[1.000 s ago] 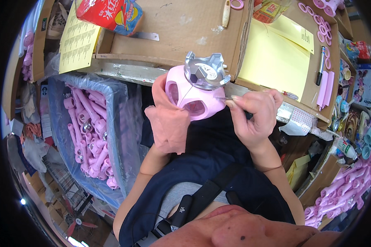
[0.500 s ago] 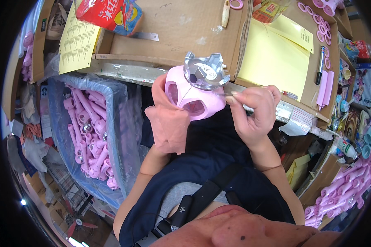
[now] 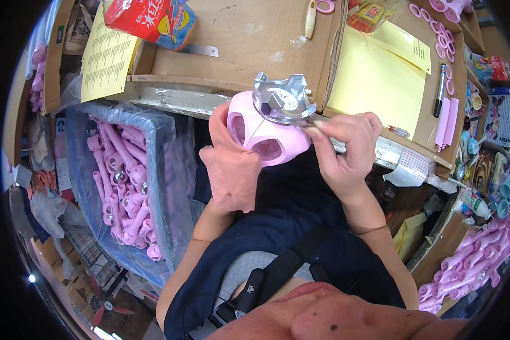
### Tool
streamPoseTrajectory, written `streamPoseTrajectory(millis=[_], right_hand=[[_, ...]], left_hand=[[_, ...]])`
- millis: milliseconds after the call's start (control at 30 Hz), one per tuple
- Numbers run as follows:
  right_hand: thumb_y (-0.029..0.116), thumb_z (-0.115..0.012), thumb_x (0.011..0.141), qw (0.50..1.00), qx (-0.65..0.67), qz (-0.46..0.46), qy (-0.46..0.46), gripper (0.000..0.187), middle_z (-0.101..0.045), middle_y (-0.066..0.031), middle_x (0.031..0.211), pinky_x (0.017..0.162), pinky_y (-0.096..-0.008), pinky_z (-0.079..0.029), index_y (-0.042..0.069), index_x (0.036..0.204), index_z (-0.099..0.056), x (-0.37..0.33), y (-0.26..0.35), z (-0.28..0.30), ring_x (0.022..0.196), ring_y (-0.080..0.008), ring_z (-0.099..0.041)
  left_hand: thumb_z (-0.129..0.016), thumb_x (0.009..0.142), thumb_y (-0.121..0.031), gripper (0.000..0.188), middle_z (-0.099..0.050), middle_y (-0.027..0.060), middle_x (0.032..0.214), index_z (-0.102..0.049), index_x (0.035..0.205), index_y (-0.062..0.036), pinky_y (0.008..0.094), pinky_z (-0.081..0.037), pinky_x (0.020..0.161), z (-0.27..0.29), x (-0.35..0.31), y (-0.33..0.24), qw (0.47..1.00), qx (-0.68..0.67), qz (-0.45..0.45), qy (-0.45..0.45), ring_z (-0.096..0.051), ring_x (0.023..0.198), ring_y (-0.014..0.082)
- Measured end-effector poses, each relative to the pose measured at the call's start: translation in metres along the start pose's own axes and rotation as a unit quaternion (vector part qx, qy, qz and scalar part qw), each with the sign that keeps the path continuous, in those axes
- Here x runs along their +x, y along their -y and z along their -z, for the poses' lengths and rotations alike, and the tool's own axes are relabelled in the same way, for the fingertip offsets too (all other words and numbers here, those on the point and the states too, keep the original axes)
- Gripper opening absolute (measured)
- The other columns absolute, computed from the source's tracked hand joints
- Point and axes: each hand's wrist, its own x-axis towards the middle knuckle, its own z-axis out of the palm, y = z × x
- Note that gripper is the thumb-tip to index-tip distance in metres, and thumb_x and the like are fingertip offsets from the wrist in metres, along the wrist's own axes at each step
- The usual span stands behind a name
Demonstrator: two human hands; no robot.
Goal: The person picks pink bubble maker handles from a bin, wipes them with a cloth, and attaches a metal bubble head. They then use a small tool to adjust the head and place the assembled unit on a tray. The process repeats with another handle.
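My left hand (image 3: 230, 164), in a pink glove, holds a pink hollow plastic shell (image 3: 264, 137) with oval openings, tipped toward me. A silver metal fixture (image 3: 282, 102) with pointed corners sits on top of the shell. My right hand (image 3: 345, 148), bare, pinches a thin metal tool (image 3: 311, 119) whose tip touches the shell's right edge just under the fixture. Both hands are raised in front of the cardboard-covered bench edge (image 3: 226, 85).
A bin lined with clear plastic (image 3: 170, 170) on my left holds several pink tube-shaped parts (image 3: 122, 187). Yellow paper sheets (image 3: 374, 73), a pen (image 3: 440, 90) and pink rings (image 3: 436, 34) lie on the bench. More pink parts (image 3: 470, 260) pile at the lower right.
My right hand has moved slightly up and left along the shell's edge, closer to the metal fixture. The left hand and shell stay nearly still.
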Motion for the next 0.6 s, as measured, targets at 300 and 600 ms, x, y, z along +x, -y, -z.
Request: streamPoseTrajectory(millis=[300, 600], right_hand=[[0.010, -0.077, 0.079, 0.982, 0.117, -0.142, -0.028, 0.023, -0.062, -0.0047, 0.082, 0.076, -0.0316, -0.041, 0.005, 0.099, -0.068, -0.001, -0.009, 0.012, 0.074, -0.0181, -0.056], [0.000, -0.070, 0.081, 0.967, 0.202, -0.116, 0.100, 0.013, -0.068, -0.0096, 0.090, 0.069, -0.0307, -0.051, 0.002, 0.093, -0.067, -0.001, -0.001, 0.018, 0.079, -0.0242, -0.065]], left_hand=[[-0.035, 0.073, 0.013, 0.059, -0.053, 0.0132, 0.126, -0.044, 0.131, 0.0021, 0.0296, -0.036, 0.105, 0.001, -0.002, -0.008, 0.989, -0.098, 0.103, 0.044, -0.050, 0.120, 0.0198], [-0.045, 0.084, 0.005, 0.047, -0.053, 0.0107, 0.127, -0.043, 0.131, 0.0011, 0.0299, -0.038, 0.104, 0.002, -0.003, -0.007, 0.993, -0.060, 0.081, 0.054, -0.051, 0.119, 0.0194]])
